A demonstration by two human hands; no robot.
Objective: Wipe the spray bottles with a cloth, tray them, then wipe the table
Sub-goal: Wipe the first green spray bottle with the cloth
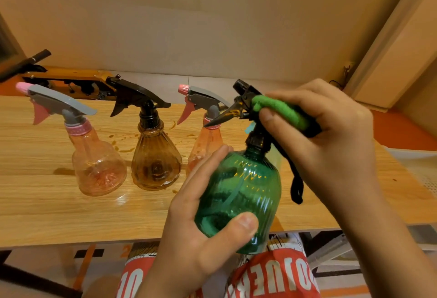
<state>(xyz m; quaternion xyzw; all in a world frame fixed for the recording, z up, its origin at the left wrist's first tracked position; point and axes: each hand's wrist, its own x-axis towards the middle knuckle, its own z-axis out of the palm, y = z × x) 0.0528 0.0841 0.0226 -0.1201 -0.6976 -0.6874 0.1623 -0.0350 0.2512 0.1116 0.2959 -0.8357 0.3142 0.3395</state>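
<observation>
**Green bottle off the counter, cloth on its sprayer**

The left hand (198,234) is gripping the green spray bottle (238,198) round its ribbed belly. The thumb is curling across the near side and the fingers are wrapping the far side. It is holding the bottle in the air over the near edge of the counter (47,203), with the nozzle pointing up and to the left.

Up top, the right hand (331,137) is clutching the green cloth (279,109). Its fingers are curling over the cloth and its thumb is pushing the cloth against the black trigger head (243,94), just behind the nozzle. A black strap (296,186) is dangling from under that hand, down beside the bottle's shoulder.

Back on the counter, three more bottles are standing upright in a row, every trigger pointing left. On the left is a pink spray bottle (99,165) with a grey head. Just beside it in the middle is an amber spray bottle (156,163) with a black head. To the right, a second pink spray bottle (205,146) is partly hiding behind the green one and the left hand's fingers.

Orange splashes (125,148) are lying on the wood around the row. Beyond the far edge, an orange device (71,78) is lying along the foot of the beige wall (212,26); what it is, I cannot tell.
</observation>
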